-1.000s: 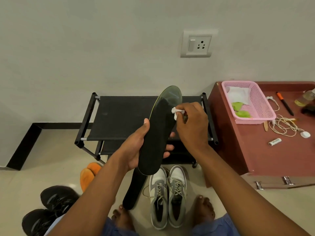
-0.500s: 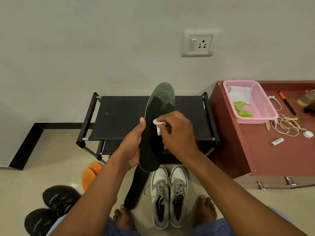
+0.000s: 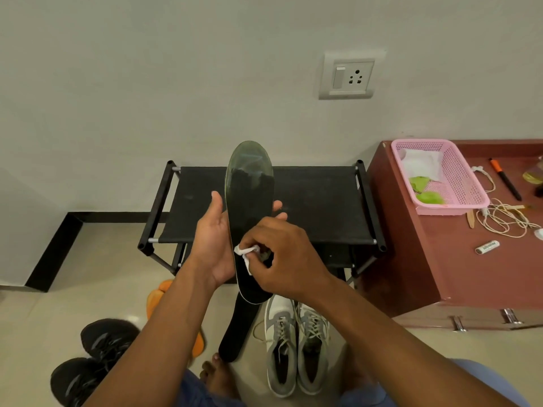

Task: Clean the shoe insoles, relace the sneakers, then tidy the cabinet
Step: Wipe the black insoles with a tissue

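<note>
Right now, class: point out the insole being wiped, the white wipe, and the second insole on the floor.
held insole (image 3: 249, 183): head view, upper dark face.
white wipe (image 3: 244, 251): head view, crumpled fold beside the fingertips.
floor insole (image 3: 236, 333): head view, middle of its dark face.

bottle cut by right edge

Black insole standing upright in my left hand, toe end up, glossy grey at the tip. I am pressing a small white wipe to its lower half with my right hand. Second black insole lying flat on the floor below, just left of the grey-and-white sneakers, which are sitting side by side, laces loose.
</note>
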A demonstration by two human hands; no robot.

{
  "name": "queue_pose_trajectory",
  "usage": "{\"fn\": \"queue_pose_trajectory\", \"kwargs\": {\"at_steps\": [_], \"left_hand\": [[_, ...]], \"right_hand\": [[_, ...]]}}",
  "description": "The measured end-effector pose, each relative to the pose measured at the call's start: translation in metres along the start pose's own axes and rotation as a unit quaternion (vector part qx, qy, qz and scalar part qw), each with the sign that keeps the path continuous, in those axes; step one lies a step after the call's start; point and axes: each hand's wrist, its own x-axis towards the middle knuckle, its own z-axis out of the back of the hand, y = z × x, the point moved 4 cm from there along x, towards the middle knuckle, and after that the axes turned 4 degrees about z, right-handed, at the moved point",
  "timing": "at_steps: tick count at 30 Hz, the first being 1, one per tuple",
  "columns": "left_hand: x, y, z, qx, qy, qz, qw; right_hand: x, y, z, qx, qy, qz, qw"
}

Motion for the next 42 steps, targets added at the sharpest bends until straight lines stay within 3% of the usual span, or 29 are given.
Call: {"fn": "queue_pose_trajectory", "kwargs": {"at_steps": [6,18,31,38,42], "left_hand": [[-0.003,0.005,-0.009,0.015,-0.027,0.007,1.000],[-0.005,0.030,-0.030,0.082,0.013,0.048,0.995],[-0.008,0.038,-0.031,0.243,0.070,0.076,0.965],[-0.007,0.039,-0.030,0.231,0.093,0.098,0.964],[-0.006,0.038,-0.027,0.223,0.094,0.100,0.965]], "right_hand": [[0.002,-0.001,0.000,-0.036,-0.051,0.000,0.998],[0.013,-0.027,0.034,-0.054,-0.209,-0.067,0.974],[0.010,-0.055,0.068,-0.086,-0.293,-0.156,0.939],[0.004,-0.083,0.084,-0.071,-0.317,-0.225,0.919],[0.005,-0.080,0.079,-0.058,-0.303,-0.217,0.926]]}}
